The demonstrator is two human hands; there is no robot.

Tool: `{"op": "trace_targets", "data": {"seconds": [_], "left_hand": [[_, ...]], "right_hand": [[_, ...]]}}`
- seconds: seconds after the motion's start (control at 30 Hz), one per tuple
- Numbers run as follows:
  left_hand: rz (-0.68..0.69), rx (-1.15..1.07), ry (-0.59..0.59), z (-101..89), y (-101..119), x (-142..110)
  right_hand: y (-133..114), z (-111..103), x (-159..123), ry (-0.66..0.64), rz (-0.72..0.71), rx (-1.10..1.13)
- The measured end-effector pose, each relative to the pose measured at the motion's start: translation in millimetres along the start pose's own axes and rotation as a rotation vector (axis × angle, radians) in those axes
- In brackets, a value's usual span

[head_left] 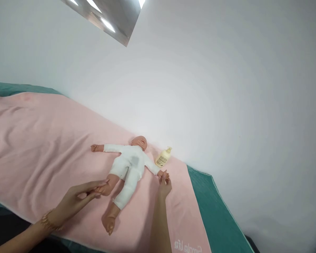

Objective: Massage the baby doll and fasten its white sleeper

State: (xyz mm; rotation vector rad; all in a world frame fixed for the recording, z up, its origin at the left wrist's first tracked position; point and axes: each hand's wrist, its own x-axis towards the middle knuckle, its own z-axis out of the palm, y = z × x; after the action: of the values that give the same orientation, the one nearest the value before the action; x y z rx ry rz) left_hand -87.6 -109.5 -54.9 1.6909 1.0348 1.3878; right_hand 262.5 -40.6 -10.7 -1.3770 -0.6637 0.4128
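Observation:
A baby doll [131,158] with a white cloth body lies on its back on a pink towel [55,140], arms spread and head toward the wall. My left hand [77,196], a bracelet at its wrist, has its thumb and fingers closed around the doll's foot on the left. The doll's hand on the right side is pinched between the fingers of my right hand [165,185]. Just beyond that doll arm is a pale yellow pump bottle [163,157], tilted in the view. The doll's other foot rests on the towel.
Green cloth [216,203] shows under the towel at the right and far left. A white wall [200,88] rises directly behind the doll. High on it is a shiny reflective panel [116,21]. White lettering [186,246] marks the towel's near right part.

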Motion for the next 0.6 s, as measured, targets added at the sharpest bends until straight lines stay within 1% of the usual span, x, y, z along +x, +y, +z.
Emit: {"op": "trace_targets", "data": {"seconds": [0.07, 0.13, 0.23, 0.33, 0.4, 0.47, 0.53, 0.6], "left_hand": [[0.037, 0.035, -0.024, -4.4, -9.3, -18.3], [0.092, 0.067, -0.036, -5.5, -15.8, -33.0], [0.144, 0.084, -0.046, -3.5, -22.4, -47.0], [0.125, 0.085, -0.072, -0.6, -30.6, -54.8], [0.113, 0.088, -0.089, 1.2, -38.1, -59.3], [0.113, 0.095, -0.082, 3.1, -46.0, -64.1], [0.123, 0.11, -0.061, 4.9, -52.3, -68.5], [0.135, 0.136, -0.046, 6.7, -55.5, -71.5]], "right_hand": [[5.4, -13.5, 4.6, 0.003, 0.056, -0.009], [8.8, -22.1, 5.3, -0.014, 0.095, -0.021], [10.2, -26.0, 2.4, -0.051, 0.12, -0.022], [10.8, -23.8, -6.4, -0.073, 0.118, -0.012], [13.2, -21.3, -19.6, -0.073, 0.115, -0.009], [17.7, -17.8, -40.7, -0.079, 0.122, -0.012], [22.5, -12.9, -67.7, -0.147, 0.137, -0.022], [24.2, -6.4, -95.7, -0.269, 0.143, -0.031]]}}
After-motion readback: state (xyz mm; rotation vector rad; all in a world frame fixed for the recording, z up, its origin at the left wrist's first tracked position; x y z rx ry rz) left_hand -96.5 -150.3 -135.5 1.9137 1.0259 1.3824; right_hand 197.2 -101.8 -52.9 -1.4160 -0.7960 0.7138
